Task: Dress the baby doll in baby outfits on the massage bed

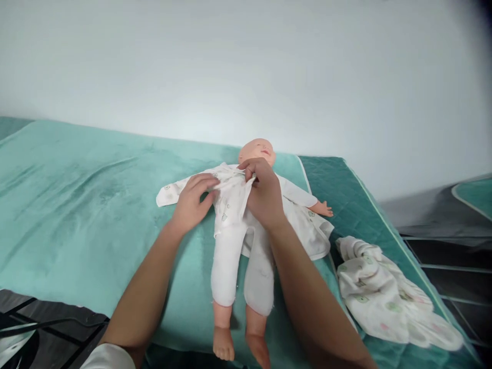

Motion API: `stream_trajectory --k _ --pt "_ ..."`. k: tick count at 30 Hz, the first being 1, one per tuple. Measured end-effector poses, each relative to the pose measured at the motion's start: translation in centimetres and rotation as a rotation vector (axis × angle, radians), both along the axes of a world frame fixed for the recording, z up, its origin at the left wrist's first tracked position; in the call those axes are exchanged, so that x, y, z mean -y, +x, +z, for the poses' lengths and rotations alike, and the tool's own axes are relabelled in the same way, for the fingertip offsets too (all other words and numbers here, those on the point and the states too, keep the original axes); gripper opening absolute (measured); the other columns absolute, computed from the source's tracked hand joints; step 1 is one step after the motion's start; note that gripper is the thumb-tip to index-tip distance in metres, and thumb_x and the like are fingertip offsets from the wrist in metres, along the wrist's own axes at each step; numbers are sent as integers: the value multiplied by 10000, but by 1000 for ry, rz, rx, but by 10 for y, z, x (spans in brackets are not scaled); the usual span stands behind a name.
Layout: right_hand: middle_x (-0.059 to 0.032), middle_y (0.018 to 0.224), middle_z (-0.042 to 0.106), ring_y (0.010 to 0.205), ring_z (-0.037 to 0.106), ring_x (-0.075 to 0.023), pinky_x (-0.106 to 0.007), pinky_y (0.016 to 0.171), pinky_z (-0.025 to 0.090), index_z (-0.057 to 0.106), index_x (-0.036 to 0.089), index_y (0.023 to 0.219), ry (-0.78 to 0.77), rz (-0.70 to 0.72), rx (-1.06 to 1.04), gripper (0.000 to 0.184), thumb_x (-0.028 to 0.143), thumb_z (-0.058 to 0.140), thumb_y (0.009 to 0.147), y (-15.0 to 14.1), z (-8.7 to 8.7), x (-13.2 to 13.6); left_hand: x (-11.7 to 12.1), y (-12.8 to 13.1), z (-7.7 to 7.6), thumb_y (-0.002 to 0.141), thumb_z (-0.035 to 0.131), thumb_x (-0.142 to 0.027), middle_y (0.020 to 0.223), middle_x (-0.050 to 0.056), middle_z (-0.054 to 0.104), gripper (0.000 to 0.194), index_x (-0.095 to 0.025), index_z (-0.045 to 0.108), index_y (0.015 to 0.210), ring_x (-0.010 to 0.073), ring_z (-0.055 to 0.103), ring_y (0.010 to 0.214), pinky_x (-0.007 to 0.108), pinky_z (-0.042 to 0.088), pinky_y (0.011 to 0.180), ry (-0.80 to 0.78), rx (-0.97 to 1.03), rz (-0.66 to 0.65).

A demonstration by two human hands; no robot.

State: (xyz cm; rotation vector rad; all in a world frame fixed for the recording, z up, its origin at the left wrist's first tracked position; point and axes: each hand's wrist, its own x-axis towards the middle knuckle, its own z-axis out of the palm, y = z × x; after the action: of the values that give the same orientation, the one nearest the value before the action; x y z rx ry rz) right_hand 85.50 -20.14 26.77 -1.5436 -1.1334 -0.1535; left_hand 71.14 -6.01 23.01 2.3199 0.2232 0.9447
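A baby doll (pixel 257 150) lies on its back, head toward the wall, in white leggings (pixel 226 266) and a white printed baby shirt (pixel 230 207). The shirt's front is partly unfastened, with one panel spread out beside the body. My right hand (pixel 265 195) is over the doll's chest, its thumb and fingers pinching the edge of the shirt's front. At the shirt's other side, my left hand (pixel 195 201) rests its fingertips on the cloth, thumb and fingers curved and apart. One sleeve reaches past my left hand, covering the doll's hand there; the doll's other hand (pixel 323 208) is bare.
A light green cloth (pixel 96 215) covers the bed, with a darker green quilted pad (pixel 334 177) under it at the right. Crumpled printed baby clothing (pixel 384 297) lies to the right of the doll. A white wall (pixel 230 66) stands behind. Dark metal bars (pixel 449 266) show at the right.
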Motion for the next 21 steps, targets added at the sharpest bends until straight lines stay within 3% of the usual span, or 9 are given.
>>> stream_trajectory --k 3,6,10,14,17,19,21 --pt "-44 1030 666 1000 617 -202 -301 721 413 452 214 749 69 -58 -215 101 143 518 717 4 -3 -2 14 0 7 1018 572 -341 1090 64 753 203 -223 734 1051 198 658 1098 396 508 1035 -93 54 -75" --pt "-32 1040 680 979 629 -192 -302 762 448 496 203 742 153 -59 -448 93 156 518 665 12 -4 0 21 -2 15 970 656 -435 1080 65 730 244 -215 711 1061 195 641 1020 357 512 938 -180 -31 -226" --pt "-29 1034 675 1047 625 -203 -331 870 486 516 205 745 302 -66 -525 99 175 525 650 19 -3 3 33 -1 22 820 796 -562 959 45 670 416 -198 682 983 184 593 876 306 480 771 -172 -174 -358" --pt "-37 1051 655 924 625 -172 -348 869 501 464 210 749 394 -184 -562 104 204 561 710 23 3 6 43 -1 24 960 673 -394 853 36 667 214 -191 707 901 164 600 831 295 460 761 -110 -179 -470" --pt "-42 1033 652 836 618 -152 -346 838 503 460 216 789 286 -260 -517 104 196 558 759 27 7 10 44 -3 27 1000 595 -265 867 45 710 191 -210 758 917 162 631 850 311 483 811 -89 -183 -580" --pt "-41 976 661 814 620 -165 -348 811 498 524 217 848 69 -267 -443 63 233 570 807 26 6 11 43 -5 31 980 635 -259 941 60 741 171 -223 777 893 176 641 906 334 503 863 -86 -199 -656" --pt "-38 929 672 795 619 -184 -350 773 484 586 212 935 -194 -239 -349 149 337 614 859 24 3 9 44 -6 34 960 671 -253 1030 67 766 147 -234 782 865 193 649 979 360 516 928 -101 -210 -768"
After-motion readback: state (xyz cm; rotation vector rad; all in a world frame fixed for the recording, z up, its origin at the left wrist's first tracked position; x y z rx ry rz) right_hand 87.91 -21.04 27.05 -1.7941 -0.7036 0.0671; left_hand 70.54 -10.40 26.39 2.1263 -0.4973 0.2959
